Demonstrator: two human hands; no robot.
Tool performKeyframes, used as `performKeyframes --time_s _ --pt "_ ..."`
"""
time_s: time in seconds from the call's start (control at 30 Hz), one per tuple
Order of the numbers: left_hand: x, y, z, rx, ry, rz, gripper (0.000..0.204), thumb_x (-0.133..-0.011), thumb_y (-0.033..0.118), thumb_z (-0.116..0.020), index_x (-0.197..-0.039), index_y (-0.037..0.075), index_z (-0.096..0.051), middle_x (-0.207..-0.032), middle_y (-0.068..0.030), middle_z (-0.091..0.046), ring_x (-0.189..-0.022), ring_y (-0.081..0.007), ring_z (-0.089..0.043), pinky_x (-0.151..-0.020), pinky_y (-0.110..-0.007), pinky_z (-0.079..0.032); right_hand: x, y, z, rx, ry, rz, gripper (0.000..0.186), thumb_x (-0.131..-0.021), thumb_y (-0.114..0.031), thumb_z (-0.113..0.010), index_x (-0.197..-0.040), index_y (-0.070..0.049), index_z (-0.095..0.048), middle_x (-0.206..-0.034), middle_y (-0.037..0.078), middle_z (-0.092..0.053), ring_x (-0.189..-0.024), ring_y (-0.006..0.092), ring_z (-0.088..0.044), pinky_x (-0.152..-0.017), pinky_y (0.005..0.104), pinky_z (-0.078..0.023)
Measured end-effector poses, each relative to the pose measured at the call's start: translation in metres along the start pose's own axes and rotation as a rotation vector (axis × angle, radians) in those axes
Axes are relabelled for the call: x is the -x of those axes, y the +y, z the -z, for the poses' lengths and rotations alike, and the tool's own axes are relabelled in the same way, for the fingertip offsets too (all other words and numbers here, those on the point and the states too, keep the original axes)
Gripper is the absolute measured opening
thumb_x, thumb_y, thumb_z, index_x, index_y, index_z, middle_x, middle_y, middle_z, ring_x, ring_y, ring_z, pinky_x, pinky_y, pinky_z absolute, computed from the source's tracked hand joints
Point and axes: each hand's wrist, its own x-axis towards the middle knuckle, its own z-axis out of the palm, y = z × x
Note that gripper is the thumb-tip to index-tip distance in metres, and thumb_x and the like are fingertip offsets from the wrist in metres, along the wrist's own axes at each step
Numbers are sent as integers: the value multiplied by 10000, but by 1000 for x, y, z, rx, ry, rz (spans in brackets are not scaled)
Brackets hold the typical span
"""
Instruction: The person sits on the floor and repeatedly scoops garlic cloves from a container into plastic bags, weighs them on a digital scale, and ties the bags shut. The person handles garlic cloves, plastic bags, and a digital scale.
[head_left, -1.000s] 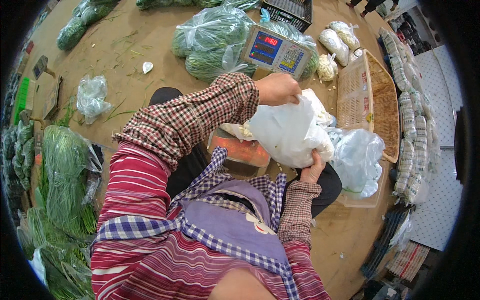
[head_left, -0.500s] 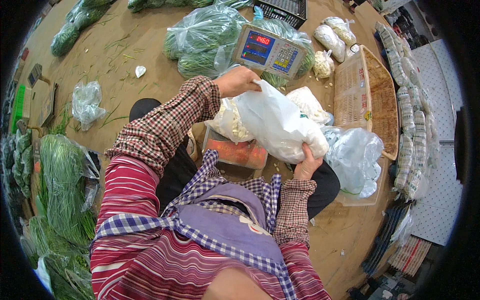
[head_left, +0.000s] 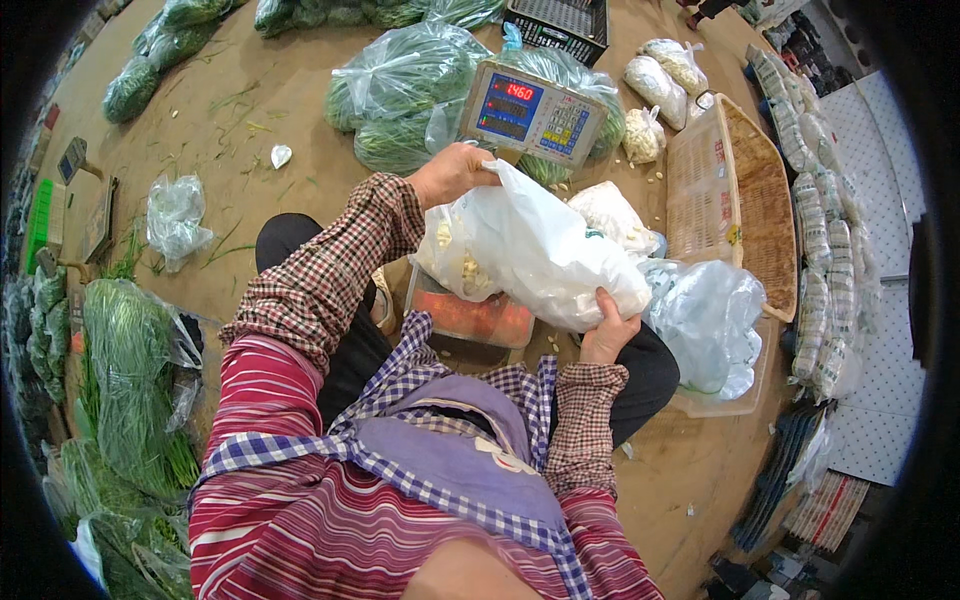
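Between my two hands a white plastic bag (head_left: 555,260) is stretched out at a slant, bulging at its lower right end. My left hand (head_left: 452,175) is closed on the bag's upper edge, just below the scale's display. At the bulging end my right hand (head_left: 611,333) grips the plastic with its thumb and fingers. Partly behind the white bag, a clear bag of pale garlic cloves (head_left: 462,262) rests on the orange-red platform (head_left: 470,312) of the weighing scale. The scale's display panel (head_left: 533,112), with lit red digits and a keypad, stands beyond my hands.
Large bags of green stalks (head_left: 405,90) lie beyond the display. To the right stand a tan plastic crate (head_left: 700,185), a heap of clear bags (head_left: 705,310) and filled garlic bags (head_left: 657,88). More bundled greens (head_left: 130,370) lie at left, near a crumpled clear bag (head_left: 177,215).
Both hands still hold the white bag. My left hand has shifted slightly left, and the bag's bulging end has dropped a little lower and leftward.
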Motion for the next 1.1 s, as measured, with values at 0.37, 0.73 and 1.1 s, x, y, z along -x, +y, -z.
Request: performKeyframes --time_s 0.37,0.73,1.1 --pt "-21 57 -62 -455 -22 -330 184 -716 215 -582 -785 46 -605 -768 -126 -575 -728 -282 -548 -636 -360 -431 -21 60 54 -325 139 -328 497 -597 51 -539 -1085 15 -451 -1034 110 -509 -948 276 -498 -825 397 -417" --pt "-39 104 -109 -601 -56 -591 135 -700 189 -567 -671 57 -568 -649 -110 -555 -670 -275 -555 -583 -368 -436 -39 110 94 -600 46 -591 519 -614 -189 -507 -1099 -18 -435 -1088 134 -476 -1005 320 -438 -895 463 -327" --pt "-30 173 41 -1044 -201 -687 49 -667 79 -547 -674 60 -591 -644 -125 -561 -673 -260 -568 -608 -329 -457 27 58 -90 149 -744 -767 381 -797 -216 -483 -1111 -10 -419 -998 84 -505 -859 195 -496 -791 351 -405"
